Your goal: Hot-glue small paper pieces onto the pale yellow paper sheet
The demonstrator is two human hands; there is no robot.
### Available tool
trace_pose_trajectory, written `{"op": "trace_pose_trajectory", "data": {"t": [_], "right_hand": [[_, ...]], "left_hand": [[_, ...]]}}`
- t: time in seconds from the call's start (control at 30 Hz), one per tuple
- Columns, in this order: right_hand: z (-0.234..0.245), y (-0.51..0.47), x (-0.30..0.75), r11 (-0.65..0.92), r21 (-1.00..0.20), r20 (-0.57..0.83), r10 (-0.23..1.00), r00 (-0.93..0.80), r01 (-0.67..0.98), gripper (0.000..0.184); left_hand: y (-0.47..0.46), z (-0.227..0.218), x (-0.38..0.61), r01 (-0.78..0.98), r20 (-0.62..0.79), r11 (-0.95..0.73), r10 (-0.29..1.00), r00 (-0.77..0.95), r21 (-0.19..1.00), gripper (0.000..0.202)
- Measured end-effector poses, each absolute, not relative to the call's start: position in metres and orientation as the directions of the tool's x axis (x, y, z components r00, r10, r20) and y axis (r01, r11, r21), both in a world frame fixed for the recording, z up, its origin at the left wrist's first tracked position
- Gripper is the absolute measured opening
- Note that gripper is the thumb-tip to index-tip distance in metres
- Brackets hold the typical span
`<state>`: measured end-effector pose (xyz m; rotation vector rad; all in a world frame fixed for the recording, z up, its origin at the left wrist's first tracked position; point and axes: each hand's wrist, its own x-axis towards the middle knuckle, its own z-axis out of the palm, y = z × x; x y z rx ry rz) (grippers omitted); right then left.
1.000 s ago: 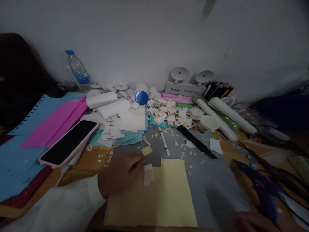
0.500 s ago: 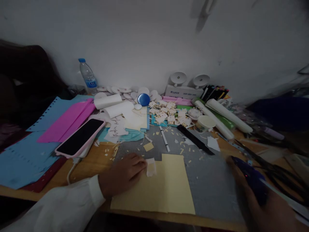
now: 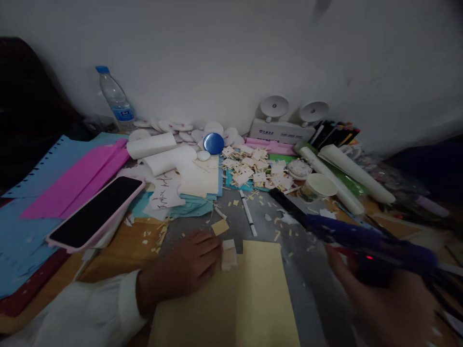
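My left hand [image 3: 184, 267] rests on a pale yellow sheet [image 3: 253, 299] lying on a grey mat [image 3: 314, 308], its fingertips pinching a small white and cream folded piece [image 3: 229, 254]. My right hand [image 3: 383, 301], blurred at the lower right, is closed around a dark blue glue gun [image 3: 361, 238] with a red light. The gun's nozzle points left, above the mat and to the right of the folded piece. A white sleeve covers my left forearm.
A phone in a pink case [image 3: 96, 212] lies on blue and pink sheets at the left. A water bottle [image 3: 115, 101], white rolls, a blue badge [image 3: 213, 143], a heap of small cut cards [image 3: 253, 168], a paper cup [image 3: 317, 185], a pen [image 3: 248, 213] and markers crowd the back.
My right hand has lifted the blue glue gun from the right side of the table and swung it left over the mat. My left hand stays on the folded piece.
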<state>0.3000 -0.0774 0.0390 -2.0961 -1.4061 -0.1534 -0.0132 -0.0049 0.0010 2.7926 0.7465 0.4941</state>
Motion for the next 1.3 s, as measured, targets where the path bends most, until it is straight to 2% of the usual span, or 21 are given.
{"op": "trace_pose_trajectory", "data": {"t": [0.07,0.17,0.3,0.43,0.77,1.3], "right_hand": [[0.036,-0.059,0.277,-0.113,-0.372,0.482,0.824,0.296,0.921,0.028],[0.018,-0.043,0.26,0.127,-0.278,0.512,0.858,0.035,0.952,0.02],[-0.004,-0.04,0.259,0.271,-0.203,0.499,0.855,-0.139,0.941,0.017],[-0.008,-0.041,0.26,0.269,-0.143,0.487,0.857,-0.169,0.952,0.02],[-0.009,-0.042,0.256,0.254,-0.111,0.426,0.886,-0.185,0.961,0.034],[-0.001,-0.044,0.257,0.338,-0.068,0.443,0.853,-0.275,0.939,0.019]], "left_hand": [[-0.003,-0.001,-0.014,0.444,0.261,-0.855,0.507,0.821,0.267,0.028],[-0.004,-0.002,-0.015,0.442,0.268,-0.854,0.509,0.818,0.274,0.031],[-0.003,0.0,-0.015,0.435,0.298,-0.848,0.518,0.802,0.303,0.031],[-0.002,0.001,-0.015,0.44,0.279,-0.84,0.526,0.803,0.318,0.032],[-0.001,-0.002,-0.017,0.452,0.243,-0.835,0.53,0.812,0.312,0.034],[0.0,-0.001,-0.016,0.441,0.262,-0.841,0.523,0.811,0.314,0.03]]}}
